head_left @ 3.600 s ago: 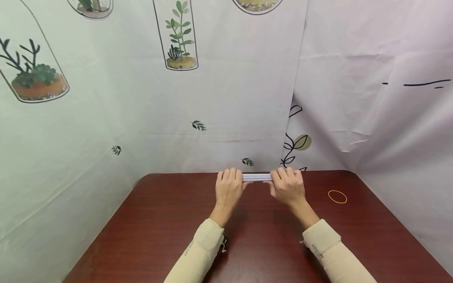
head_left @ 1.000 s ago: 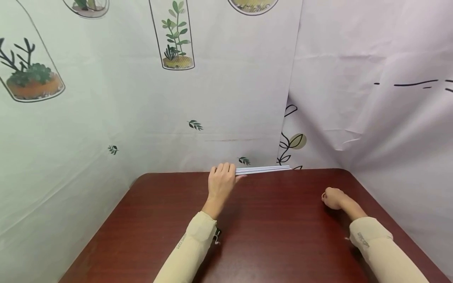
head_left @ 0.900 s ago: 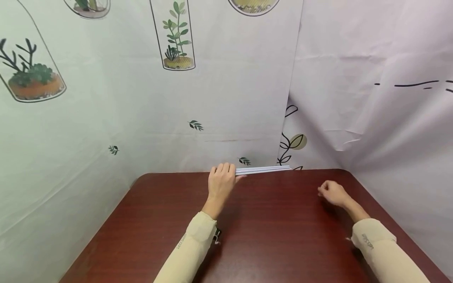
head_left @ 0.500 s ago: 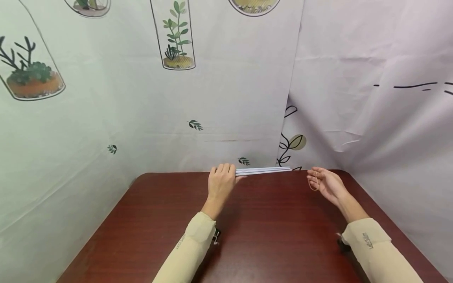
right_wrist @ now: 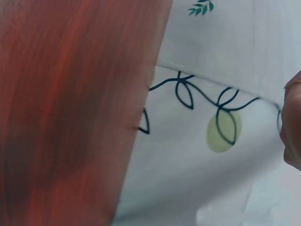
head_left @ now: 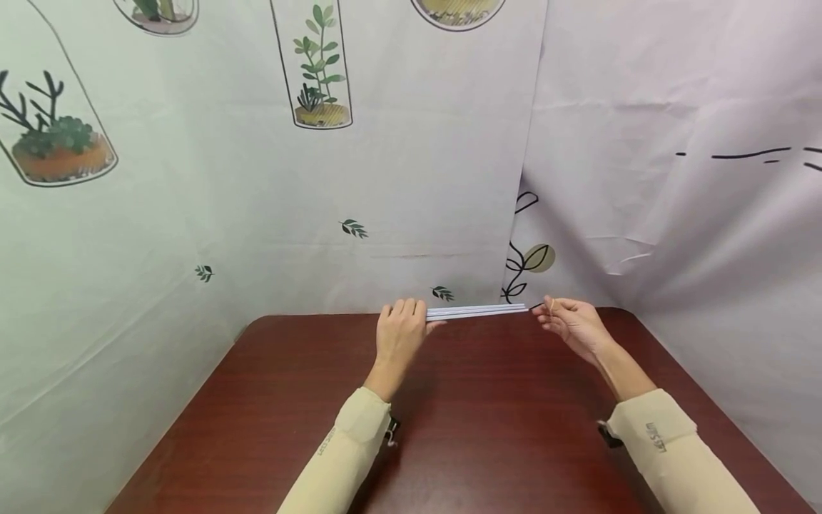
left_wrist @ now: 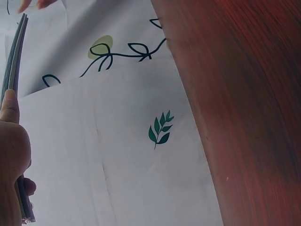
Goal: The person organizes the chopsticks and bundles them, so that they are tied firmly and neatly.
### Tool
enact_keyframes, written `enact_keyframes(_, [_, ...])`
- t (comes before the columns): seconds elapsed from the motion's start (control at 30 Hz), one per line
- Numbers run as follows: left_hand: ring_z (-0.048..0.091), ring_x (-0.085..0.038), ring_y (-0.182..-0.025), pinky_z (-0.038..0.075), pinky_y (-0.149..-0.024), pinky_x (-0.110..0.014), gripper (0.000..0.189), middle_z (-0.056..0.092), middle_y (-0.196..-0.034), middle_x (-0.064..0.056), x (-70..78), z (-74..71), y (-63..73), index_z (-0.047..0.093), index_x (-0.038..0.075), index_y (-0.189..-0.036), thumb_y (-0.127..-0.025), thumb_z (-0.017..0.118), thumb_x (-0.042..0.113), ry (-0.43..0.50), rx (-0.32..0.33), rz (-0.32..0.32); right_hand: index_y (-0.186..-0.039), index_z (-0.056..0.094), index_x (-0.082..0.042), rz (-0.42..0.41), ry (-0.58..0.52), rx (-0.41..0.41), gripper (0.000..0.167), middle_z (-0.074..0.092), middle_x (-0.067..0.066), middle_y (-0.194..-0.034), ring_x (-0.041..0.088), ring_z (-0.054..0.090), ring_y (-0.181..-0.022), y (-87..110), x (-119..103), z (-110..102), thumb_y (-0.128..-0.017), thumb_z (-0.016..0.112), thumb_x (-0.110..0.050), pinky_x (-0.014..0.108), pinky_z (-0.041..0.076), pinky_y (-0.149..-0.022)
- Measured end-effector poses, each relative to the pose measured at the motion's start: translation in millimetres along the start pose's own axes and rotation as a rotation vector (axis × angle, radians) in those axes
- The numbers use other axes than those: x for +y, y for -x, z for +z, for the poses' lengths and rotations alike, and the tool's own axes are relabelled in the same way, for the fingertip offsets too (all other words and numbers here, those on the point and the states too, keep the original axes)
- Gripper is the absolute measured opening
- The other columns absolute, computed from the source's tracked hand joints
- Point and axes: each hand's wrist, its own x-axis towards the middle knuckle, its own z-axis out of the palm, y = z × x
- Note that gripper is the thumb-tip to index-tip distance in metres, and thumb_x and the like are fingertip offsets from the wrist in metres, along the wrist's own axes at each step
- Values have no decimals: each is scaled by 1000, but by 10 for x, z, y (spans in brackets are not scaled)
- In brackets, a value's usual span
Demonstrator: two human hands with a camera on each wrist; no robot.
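Note:
My left hand (head_left: 401, 332) grips a bundle of several thin, straight, pale sticks (head_left: 475, 311) above the table's far side. Their long free ends point right; in the left wrist view the sticks (left_wrist: 13, 61) look grey, with the thumb lying along them. Just past those ends, my right hand (head_left: 574, 325) pinches a yellowish rubber band (head_left: 553, 307) between thumb and fingertips. A small gap seems to separate band and sticks. Only part of the right hand (right_wrist: 294, 122) shows at the edge of the right wrist view, where the band is hard to make out.
Below both hands lies a dark red-brown wooden table (head_left: 475, 428) with rounded far corners. A pale hanging cloth (head_left: 417, 178) printed with plants stands right behind it and along both sides.
My right hand left the sticks, picked the rubber band up from the table's right side, then raised it and moved left to the stick ends. The left hand kept its grip.

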Motion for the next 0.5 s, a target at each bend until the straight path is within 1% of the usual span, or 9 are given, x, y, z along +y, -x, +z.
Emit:
enact_keyframes(0.07, [52, -21, -63, 39, -59, -33, 54, 49, -66, -3, 3, -3, 5, 51, 10, -73, -79, 67, 61, -4, -3, 2, -98, 75, -9, -36, 52, -16, 20, 73, 5, -94, 12, 69, -85, -21, 15, 76, -100, 55, -5, 23, 55, -79])
enact_keyframes(0.13, [52, -21, -63, 39, -59, -33, 54, 49, -66, -3, 7, -2, 12, 51, 10, -73, -79, 65, 61, -8, -6, 5, -106, 74, -8, -67, 97, -24, 19, 73, 1, -100, 11, 68, -91, -42, 31, 151, -98, 58, -1, 24, 54, -83])
enact_keyframes(0.2, [51, -21, -62, 39, -59, -33, 54, 49, -65, -3, 12, 4, 20, 51, 10, -72, -79, 66, 61, -7, -1, 8, -116, 71, -3, -81, 151, -24, 23, 72, -3, -106, 8, 65, -97, -59, 39, 223, -96, 60, 1, 23, 53, -86])
enact_keyframes(0.27, [51, -21, -62, 38, -59, -32, 54, 48, -65, -3, 18, 11, 25, 50, 10, -72, -78, 66, 61, -8, 4, 13, -125, 65, 1, -82, 252, -10, 30, 71, -10, -109, 4, 63, -101, -79, 47, 285, -96, 62, -1, 21, 52, -85])
enact_keyframes(0.3, [51, -21, -62, 38, -59, -32, 55, 48, -65, -3, 22, 12, 27, 50, 10, -72, -77, 68, 61, -4, 6, 16, -128, 63, 4, -82, 324, 0, 33, 70, -12, -110, 2, 63, -101, -91, 49, 316, -95, 63, -3, 20, 52, -85])
enact_keyframes(0.37, [51, -21, -61, 38, -59, -33, 55, 48, -65, -3, 30, 18, 27, 50, 10, -72, -76, 70, 61, 4, 15, 21, -132, 58, 7, -77, 450, 5, 41, 69, -10, -113, 3, 63, -102, -112, 49, 373, -94, 66, -7, 19, 52, -85])
enact_keyframes(0.4, [51, -21, -61, 38, -59, -32, 55, 48, -66, -3, 34, 18, 26, 50, 10, -72, -76, 69, 61, 3, 14, 24, -133, 58, 6, -71, 512, 2, 43, 69, -7, -116, 3, 63, -102, -123, 48, 401, -94, 67, -10, 19, 51, -85])
enact_keyframes(0.43, [51, -21, -61, 38, -59, -32, 55, 48, -66, -3, 38, 15, 25, 50, 10, -72, -76, 68, 62, 3, 12, 25, -133, 57, 7, -70, 565, -4, 45, 68, -2, -120, 3, 64, -102, -136, 49, 429, -93, 68, -11, 19, 51, -84])
enact_keyframes(0.5, [50, -21, -61, 37, -59, -32, 55, 47, -65, -3, 45, 11, 22, 49, 10, -72, -78, 65, 62, 2, 11, 30, -133, 57, 8, -72, 626, -25, 47, 65, 10, -127, 5, 64, -102, -160, 50, 479, -92, 70, -12, 20, 51, -85])
